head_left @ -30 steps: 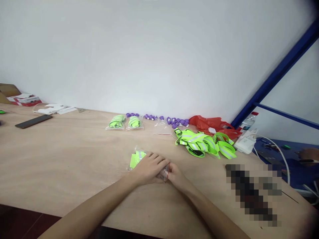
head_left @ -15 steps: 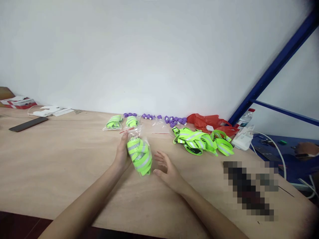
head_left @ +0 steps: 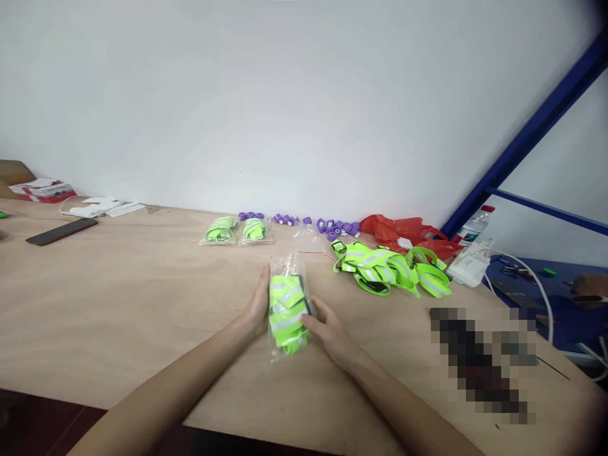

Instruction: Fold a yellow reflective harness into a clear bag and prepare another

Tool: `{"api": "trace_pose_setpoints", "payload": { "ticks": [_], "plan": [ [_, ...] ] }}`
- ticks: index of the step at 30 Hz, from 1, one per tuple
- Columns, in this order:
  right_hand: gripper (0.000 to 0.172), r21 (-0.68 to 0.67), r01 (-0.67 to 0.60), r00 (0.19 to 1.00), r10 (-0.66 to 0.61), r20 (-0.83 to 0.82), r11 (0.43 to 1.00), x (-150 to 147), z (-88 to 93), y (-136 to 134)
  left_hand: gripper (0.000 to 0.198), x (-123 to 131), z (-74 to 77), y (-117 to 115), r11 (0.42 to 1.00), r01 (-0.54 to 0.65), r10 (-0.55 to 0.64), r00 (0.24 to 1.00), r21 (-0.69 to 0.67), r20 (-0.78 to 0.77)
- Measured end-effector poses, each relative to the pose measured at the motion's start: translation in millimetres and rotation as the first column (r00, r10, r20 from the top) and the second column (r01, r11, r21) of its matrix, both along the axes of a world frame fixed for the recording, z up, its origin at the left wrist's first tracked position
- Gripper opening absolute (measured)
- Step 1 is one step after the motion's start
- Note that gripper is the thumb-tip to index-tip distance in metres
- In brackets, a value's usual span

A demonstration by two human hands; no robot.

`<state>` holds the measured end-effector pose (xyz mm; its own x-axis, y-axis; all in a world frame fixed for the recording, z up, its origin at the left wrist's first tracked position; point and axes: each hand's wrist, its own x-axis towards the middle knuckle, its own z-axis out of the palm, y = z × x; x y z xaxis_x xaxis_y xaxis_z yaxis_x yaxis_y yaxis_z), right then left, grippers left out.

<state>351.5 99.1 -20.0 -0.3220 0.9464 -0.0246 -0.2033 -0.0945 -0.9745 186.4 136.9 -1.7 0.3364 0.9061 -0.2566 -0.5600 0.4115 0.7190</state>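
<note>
Between my hands is a clear plastic bag (head_left: 287, 311) packed with folded neon-green reflective strap, its silver stripes showing through. My left hand (head_left: 258, 305) grips the bag along its left side, fingers mostly hidden behind it. On the right edge, my right hand (head_left: 329, 330) has its thumb on the front and fingers behind. Farther back lie two filled bags of the same strap, a left one (head_left: 220, 230) and a right one (head_left: 255, 230). A flat clear bag (head_left: 308, 237) lies beside them. Loose reflective straps (head_left: 380, 266) are heaped to the right.
Several purple buckle-like pieces (head_left: 336, 228) line the wall. A red plastic bag (head_left: 408, 232), a white adapter (head_left: 470, 265) and a bottle (head_left: 477, 225) stand at right, near another person's hand (head_left: 589, 291). A dark flat bar (head_left: 61, 232) lies left; a pixelated patch (head_left: 477, 361) hides something.
The filled bag has moved right and now stands straighter, top away from me. My right hand, apart from it before, has closed on its right edge.
</note>
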Motion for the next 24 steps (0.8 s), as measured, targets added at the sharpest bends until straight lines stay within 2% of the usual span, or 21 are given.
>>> {"api": "trace_pose_setpoints", "payload": {
  "ticks": [4,7,9,11,15,18,24],
  "plan": [
    [0.047,0.059,0.242,0.97,-0.244,0.026,0.969,5.3,-3.2,10.1,0.081,4.2,-1.8,-1.1,0.972,0.023,-0.007,0.998,0.235,-0.07],
    [0.049,0.088,0.285,0.954,-0.291,0.069,0.955,11.3,-0.2,13.8,0.074,4.1,-5.7,-4.0,0.942,0.144,-0.085,0.976,0.302,-0.201],
    [0.05,0.098,0.28,0.956,-0.286,0.062,0.955,13.3,0.8,13.7,0.062,3.3,-8.9,-4.8,0.935,0.178,-0.096,0.959,0.306,-0.266],
    [0.051,0.097,0.277,0.959,-0.281,0.024,0.956,14.2,-0.4,13.5,0.055,2.3,-11.8,-3.8,0.941,0.143,-0.058,0.961,0.306,-0.269],
    [0.055,0.035,0.311,0.95,-0.31,-0.03,0.95,18.5,-5.3,17.1,0.058,0.4,-15.5,1.5,0.957,0.022,0.028,0.985,0.29,-0.167],
    [0.05,0.035,0.326,0.945,-0.326,0.012,0.945,26.0,-6.4,20.9,0.058,-0.7,-15.7,4.2,0.963,-0.04,0.074,0.99,0.265,-0.119],
    [0.045,0.092,0.278,0.956,-0.285,0.076,0.956,34.5,-3.0,21.5,0.057,-1.1,-13.7,6.5,0.959,-0.116,0.141,0.987,0.258,-0.081]
  ]
}}
